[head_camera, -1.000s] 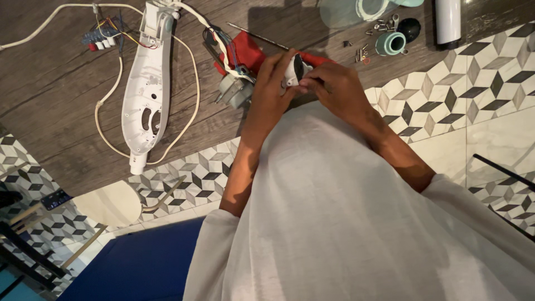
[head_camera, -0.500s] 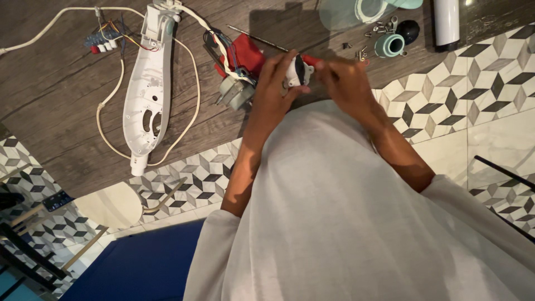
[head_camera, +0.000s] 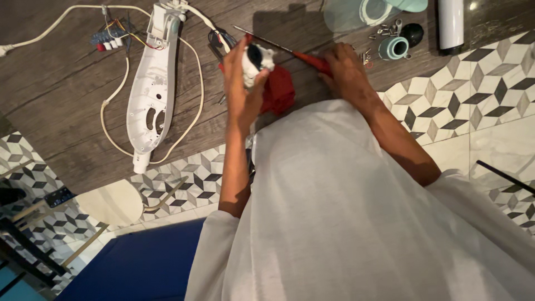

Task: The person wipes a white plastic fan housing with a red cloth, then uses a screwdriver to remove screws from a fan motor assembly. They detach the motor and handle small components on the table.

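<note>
The left hand (head_camera: 241,92) grips a small white part (head_camera: 257,60); the right hand (head_camera: 346,69), at three o'clock, closes on a red-handled screwdriver (head_camera: 304,56).

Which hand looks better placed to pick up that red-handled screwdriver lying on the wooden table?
The right hand, probably. It already rests on the screwdriver at its red handle, while the left hand is busy gripping a small white part with a dark opening above the red piece.

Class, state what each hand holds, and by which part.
Left hand grips a small white part around its sides. Right hand rests on the screwdriver at its red handle.
</note>
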